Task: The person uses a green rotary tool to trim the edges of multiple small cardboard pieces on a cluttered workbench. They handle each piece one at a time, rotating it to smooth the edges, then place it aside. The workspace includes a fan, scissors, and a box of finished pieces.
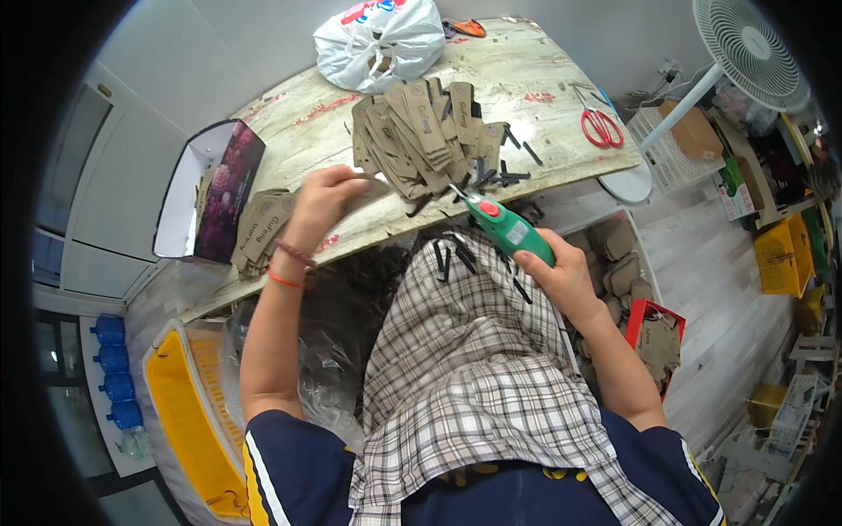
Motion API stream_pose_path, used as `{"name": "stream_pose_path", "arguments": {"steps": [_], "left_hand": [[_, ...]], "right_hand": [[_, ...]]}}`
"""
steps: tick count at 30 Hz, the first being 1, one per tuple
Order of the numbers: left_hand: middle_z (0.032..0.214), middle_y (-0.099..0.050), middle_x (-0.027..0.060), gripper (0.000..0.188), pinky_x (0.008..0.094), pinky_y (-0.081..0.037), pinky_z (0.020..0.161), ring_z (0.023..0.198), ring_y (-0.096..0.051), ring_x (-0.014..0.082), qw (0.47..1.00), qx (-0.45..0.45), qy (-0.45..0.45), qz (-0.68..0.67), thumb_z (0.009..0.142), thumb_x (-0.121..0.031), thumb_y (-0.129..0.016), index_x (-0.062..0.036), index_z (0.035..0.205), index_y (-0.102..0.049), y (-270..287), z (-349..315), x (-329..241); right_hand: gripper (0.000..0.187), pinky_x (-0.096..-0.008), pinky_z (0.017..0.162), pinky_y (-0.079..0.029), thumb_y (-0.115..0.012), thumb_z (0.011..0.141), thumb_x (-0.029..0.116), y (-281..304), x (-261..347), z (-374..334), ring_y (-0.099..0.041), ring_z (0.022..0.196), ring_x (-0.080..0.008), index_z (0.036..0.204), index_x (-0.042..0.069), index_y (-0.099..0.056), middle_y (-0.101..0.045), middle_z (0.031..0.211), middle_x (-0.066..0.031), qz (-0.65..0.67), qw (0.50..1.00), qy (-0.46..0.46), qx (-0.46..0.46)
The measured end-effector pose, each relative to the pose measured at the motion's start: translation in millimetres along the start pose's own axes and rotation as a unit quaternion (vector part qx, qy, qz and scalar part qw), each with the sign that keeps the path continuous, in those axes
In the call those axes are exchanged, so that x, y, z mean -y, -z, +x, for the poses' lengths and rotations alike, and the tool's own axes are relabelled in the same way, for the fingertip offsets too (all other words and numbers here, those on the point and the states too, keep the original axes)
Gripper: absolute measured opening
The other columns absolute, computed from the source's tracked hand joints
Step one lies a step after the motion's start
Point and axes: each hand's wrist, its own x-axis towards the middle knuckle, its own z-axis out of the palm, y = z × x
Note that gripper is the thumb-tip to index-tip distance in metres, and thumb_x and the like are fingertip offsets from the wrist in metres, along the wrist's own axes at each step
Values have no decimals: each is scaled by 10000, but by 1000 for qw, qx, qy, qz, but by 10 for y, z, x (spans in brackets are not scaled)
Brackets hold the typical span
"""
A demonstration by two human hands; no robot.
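Note:
My left hand [324,203] is closed on a taupe fabric strap piece [370,187] at the table's near edge. My right hand [563,273] grips a green handheld electric cutter [509,230] with a red button, its metal tip pointing at the pile. That tip is close to the near side of a heap of taupe printed strap pieces [412,131]. Short black strips [502,175] lie beside the heap, and several more black strips [443,261] rest on my checked apron [474,351]. More taupe pieces [263,226] are stacked at the table's left edge.
A dark floral box [230,188] stands on the table's left. White plastic bag [381,44] and red scissors [602,127] lie farther back. To the right are a white fan [754,53] and a red box [658,342] of taupe pieces; a yellow basket [184,412] stands lower left.

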Motion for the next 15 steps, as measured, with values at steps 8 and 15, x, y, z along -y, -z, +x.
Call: {"name": "stream_pose_path", "arguments": {"steps": [8, 15], "left_hand": [[980, -561, 84, 138, 449, -374, 860, 1016, -491, 295, 812, -271, -103, 507, 743, -103, -622, -130, 869, -672, 705, 468, 1006], [1411, -415, 169, 494, 568, -106, 1117, 1389, -231, 344, 837, -283, -133, 449, 843, -448, -618, -85, 1179, -616, -851, 1757, 255]], "right_hand": [[394, -260, 493, -430, -715, 853, 328, 174, -207, -77, -518, 529, -69, 1048, -2, -627, -562, 641, -19, 55, 996, -68, -21], [435, -253, 486, -418, -701, 863, 383, 185, -230, -91, -512, 526, -70, 1033, -9, -627, -566, 639, -19, 59, 995, -65, -51]]}}
